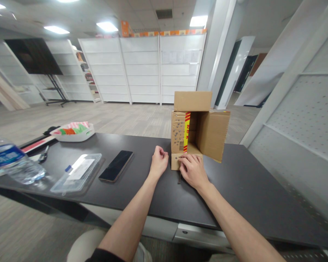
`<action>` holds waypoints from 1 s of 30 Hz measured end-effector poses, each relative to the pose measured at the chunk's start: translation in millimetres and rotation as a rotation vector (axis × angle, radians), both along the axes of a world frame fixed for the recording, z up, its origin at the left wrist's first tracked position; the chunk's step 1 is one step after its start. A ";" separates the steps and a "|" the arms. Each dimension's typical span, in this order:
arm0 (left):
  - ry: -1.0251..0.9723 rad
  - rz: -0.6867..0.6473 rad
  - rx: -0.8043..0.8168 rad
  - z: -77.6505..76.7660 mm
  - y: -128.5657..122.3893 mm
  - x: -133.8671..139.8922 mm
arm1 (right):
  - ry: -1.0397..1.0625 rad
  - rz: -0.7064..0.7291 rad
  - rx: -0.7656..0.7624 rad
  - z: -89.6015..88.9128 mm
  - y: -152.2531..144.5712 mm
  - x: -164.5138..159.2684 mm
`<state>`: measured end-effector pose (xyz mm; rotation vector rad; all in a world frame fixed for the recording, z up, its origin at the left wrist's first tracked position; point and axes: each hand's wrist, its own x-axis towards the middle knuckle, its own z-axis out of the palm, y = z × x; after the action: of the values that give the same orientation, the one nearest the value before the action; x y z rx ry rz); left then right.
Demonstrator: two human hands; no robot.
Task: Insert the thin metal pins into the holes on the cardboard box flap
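Observation:
A cardboard box (210, 136) stands on the dark table with its opening towards me and its flaps spread. Small round grey dots mark its left flap (177, 131), beside yellow and red tape (187, 129). My right hand (192, 168) is at the lower flap (175, 162), its fingers bent and drawn together against the cardboard; whatever they pinch is hidden. Just left of the box, my left hand (159, 162) is closed with fingertips and thumb together, and its contents cannot be made out. A thin dark rod (179, 178) lies under my right hand's fingers.
A black phone (116, 166) and a clear plastic case (77, 173) lie left on the table (262, 189). Further left are a water bottle (13, 160) and a white tray (73, 136) with colourful contents. A perforated white panel (303, 109) rises on the right.

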<state>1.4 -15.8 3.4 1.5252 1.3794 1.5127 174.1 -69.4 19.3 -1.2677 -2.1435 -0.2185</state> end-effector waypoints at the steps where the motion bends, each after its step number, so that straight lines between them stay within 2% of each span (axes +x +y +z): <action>1: 0.004 -0.003 0.007 -0.6 0.4 -0.2 | -0.003 -0.004 -0.001 0.3 0.5 -0.2; 19: 0.013 -0.016 0.026 -4.2 3.2 -0.4 | -0.135 -0.182 0.036 0.0 11.3 -5.7; 30: 0.009 -0.015 0.009 -0.8 0.6 -0.4 | -0.152 -0.194 0.083 -1.5 13.4 -5.7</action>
<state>1.0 -15.1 2.5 1.5465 1.3654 1.5061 168.4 -55.9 17.7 -1.4515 -2.1110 -0.4945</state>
